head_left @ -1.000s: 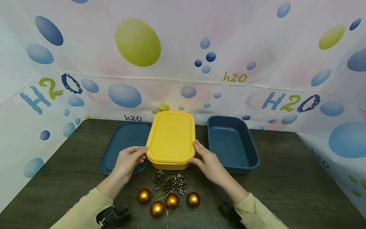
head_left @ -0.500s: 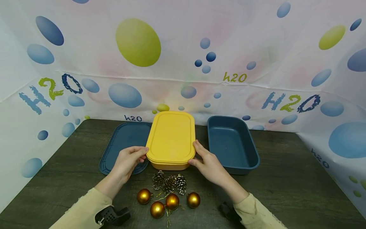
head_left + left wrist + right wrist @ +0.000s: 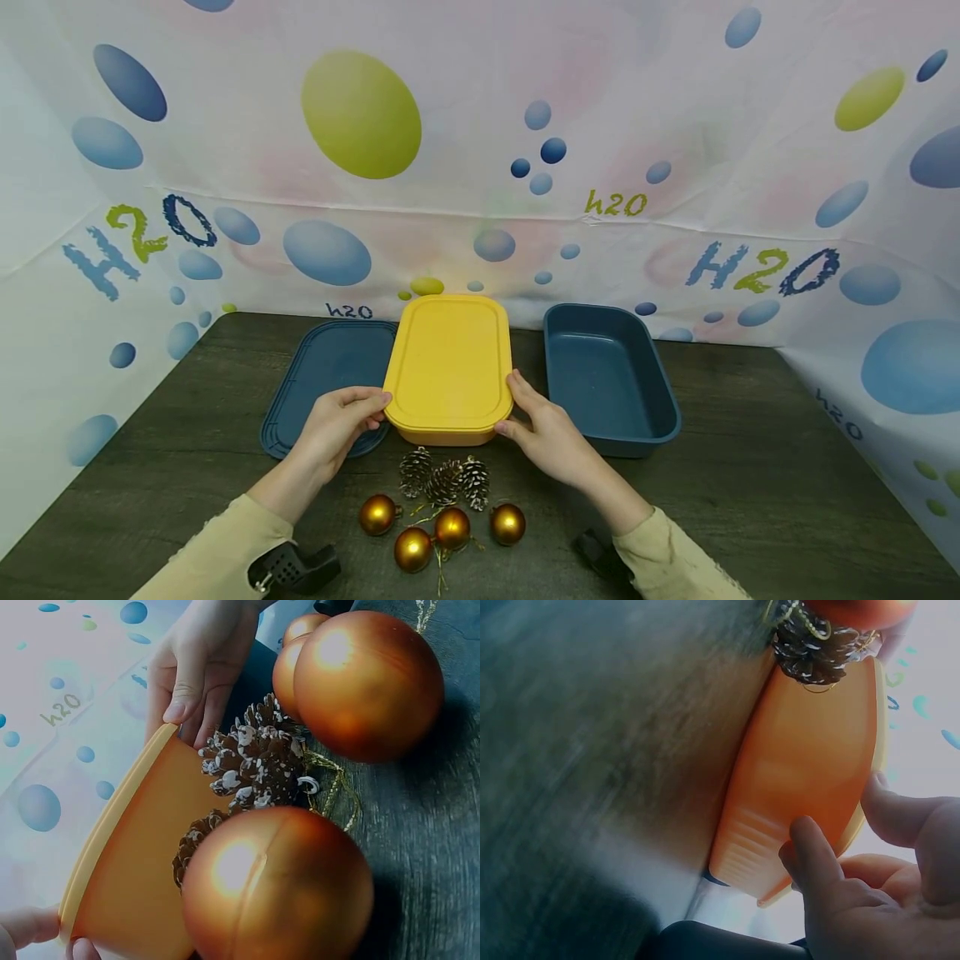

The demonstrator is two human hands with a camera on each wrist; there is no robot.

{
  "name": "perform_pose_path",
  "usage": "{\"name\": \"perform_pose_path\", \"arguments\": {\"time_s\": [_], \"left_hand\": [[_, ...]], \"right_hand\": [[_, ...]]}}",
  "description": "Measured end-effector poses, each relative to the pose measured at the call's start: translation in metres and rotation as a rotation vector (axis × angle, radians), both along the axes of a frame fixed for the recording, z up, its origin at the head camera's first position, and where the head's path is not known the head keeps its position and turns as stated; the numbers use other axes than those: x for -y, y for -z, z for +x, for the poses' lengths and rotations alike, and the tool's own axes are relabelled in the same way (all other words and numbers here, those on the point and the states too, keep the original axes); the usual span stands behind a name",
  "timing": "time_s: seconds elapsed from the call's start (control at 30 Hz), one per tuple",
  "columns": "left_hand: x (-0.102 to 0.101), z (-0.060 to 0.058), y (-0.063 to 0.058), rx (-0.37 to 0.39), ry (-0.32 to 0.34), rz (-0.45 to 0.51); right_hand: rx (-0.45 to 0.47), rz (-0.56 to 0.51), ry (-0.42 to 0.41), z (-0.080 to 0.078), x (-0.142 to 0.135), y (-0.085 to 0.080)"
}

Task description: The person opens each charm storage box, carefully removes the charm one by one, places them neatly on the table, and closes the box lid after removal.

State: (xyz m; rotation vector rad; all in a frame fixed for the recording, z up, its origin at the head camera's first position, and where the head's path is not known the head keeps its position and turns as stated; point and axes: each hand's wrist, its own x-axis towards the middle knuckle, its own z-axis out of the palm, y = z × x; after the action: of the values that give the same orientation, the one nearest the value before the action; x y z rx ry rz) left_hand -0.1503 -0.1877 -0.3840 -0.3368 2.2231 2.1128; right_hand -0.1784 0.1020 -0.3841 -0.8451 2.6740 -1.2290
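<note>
A yellow lid (image 3: pixel 450 358) lies over a yellow-orange rectangular container (image 3: pixel 442 437) in the middle of the table. At its front left corner my left hand (image 3: pixel 341 423) pinches the lid's edge between thumb and fingers. My right hand (image 3: pixel 547 429) holds the opposite front corner, thumb at the front and fingers along the right side. In the left wrist view the lid's rim (image 3: pixel 112 817) sits along the top of the container wall. The right wrist view shows my right thumb (image 3: pixel 892 810) at the rim, with fingers beside the wall. What the container holds is hidden.
A blue lid (image 3: pixel 337 358) lies at the left, partly behind my left hand. An uncovered blue container (image 3: pixel 603 375) stands at the right. In front are several pine cones (image 3: pixel 444 482) and several gold baubles (image 3: pixel 412 548). A patterned cloth (image 3: pixel 450 200) hangs behind the table.
The yellow lid has shifted slightly toward me and lower, and now sits closer on the container. Both hands moved a little with it and keep their hold.
</note>
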Motion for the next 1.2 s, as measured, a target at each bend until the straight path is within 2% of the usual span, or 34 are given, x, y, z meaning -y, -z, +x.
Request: {"name": "perform_pose_path", "arguments": {"time_s": [0.23, 0.4, 0.6, 0.73, 0.83, 0.9, 1.0, 1.1, 1.2], "left_hand": [[0.001, 0.001, 0.001, 0.005, -0.005, -0.007], [0.004, 0.001, -0.001, -0.019, 0.017, -0.033], [0.01, 0.001, -0.003, -0.028, 0.015, -0.156], [0.015, 0.003, -0.002, -0.031, 0.038, -0.227], [0.019, 0.006, -0.002, -0.061, 0.07, -0.319], [0.022, 0.009, -0.001, -0.098, 0.109, -0.414], [0.027, 0.011, -0.001, -0.187, 0.184, -0.569], [0.031, 0.013, 0.0, -0.279, 0.251, -0.703], [0.034, 0.015, 0.001, -0.333, 0.304, -0.782]], "right_hand": [[0.016, 0.001, -0.001, 0.002, 0.0, 0.0], [0.028, -0.06, -0.021, 0.005, -0.001, -0.001], [0.042, -0.084, -0.066, 0.012, -0.006, -0.006], [0.019, -0.044, -0.036, 0.017, -0.013, -0.012], [-0.029, -0.002, 0.001, 0.018, -0.02, -0.015], [-0.064, 0.012, 0.011, 0.019, -0.026, -0.016], [-0.104, 0.026, 0.019, 0.021, -0.037, -0.019], [-0.107, 0.009, 0.022, 0.022, -0.048, -0.024], [-0.114, -0.001, 0.04, 0.021, -0.062, -0.027]]}}
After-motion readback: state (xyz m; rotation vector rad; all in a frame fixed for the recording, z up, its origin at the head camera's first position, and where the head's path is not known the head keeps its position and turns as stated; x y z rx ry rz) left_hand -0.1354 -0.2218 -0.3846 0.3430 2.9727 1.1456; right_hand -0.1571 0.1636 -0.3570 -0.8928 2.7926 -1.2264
